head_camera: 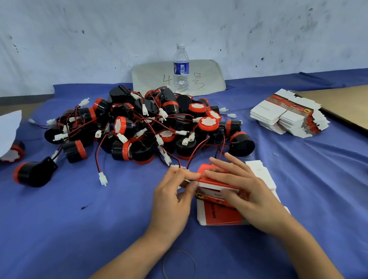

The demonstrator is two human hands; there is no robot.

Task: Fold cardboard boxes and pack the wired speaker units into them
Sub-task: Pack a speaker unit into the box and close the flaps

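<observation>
on blue cloth | left hand pinches red box | right hand flat, pressing it

Pinching box at its left edge with left hand, pressing down on top with flat right hand. Beyond, on cloth: heaped speakers, upright bottle.

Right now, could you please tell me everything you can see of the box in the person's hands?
The box is thin printed cardboard, red and white, with a band bearing a yellow emblem. It is partly folded and lies on the blue cloth near the speaker pile. The left hand pinches its left edge; the right hand presses flat on top.
</observation>
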